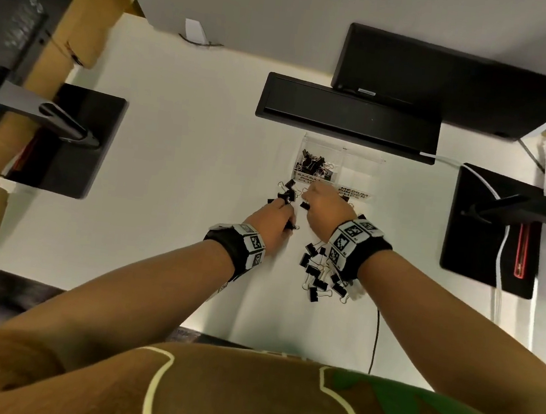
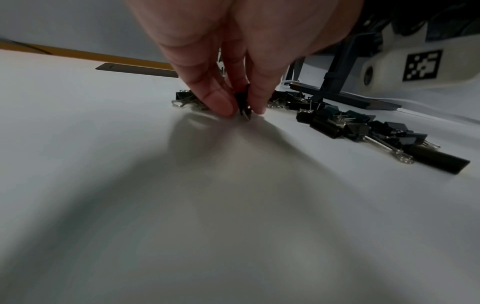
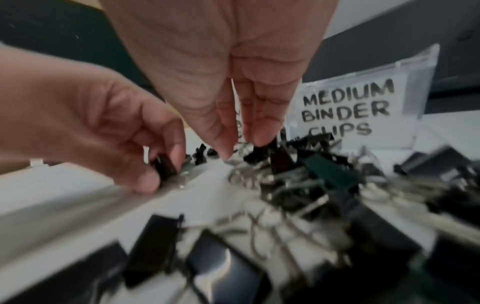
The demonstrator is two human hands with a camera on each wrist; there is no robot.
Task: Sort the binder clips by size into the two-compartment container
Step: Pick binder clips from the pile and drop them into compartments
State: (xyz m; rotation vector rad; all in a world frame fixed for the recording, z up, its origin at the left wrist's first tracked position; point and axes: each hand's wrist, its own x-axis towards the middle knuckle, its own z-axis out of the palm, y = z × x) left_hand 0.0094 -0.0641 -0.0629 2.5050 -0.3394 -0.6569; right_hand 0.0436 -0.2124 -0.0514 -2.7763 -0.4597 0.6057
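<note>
The left hand (image 1: 272,218) pinches a small black binder clip (image 2: 244,102) between thumb and fingertips, its grip narrow, the clip's lower end at the white worktop (image 1: 166,177). The right hand (image 1: 328,206), at about 3 o'clock from the left and close beside it, points its fingers (image 3: 262,131) down into the loose clips; thumb and fingers stand a little apart, a fingertip touches a black clip, and I cannot tell whether anything is gripped.

The clear two-compartment container (image 1: 338,163) sits at 12 o'clock from the hands, near them. Its left compartment, labelled for small clips, holds a heap of small black clips (image 1: 313,165), too tangled to count. The right compartment carries the label "MEDIUM BINDER CLIPS" (image 3: 345,109); I see no clips in it from the head view.

A pile of larger clips (image 1: 322,273) lies at 6 o'clock from the right hand, under its wrist, roughly a dozen. A few small clips (image 1: 287,191) lie at 12 o'clock from the left hand.
</note>
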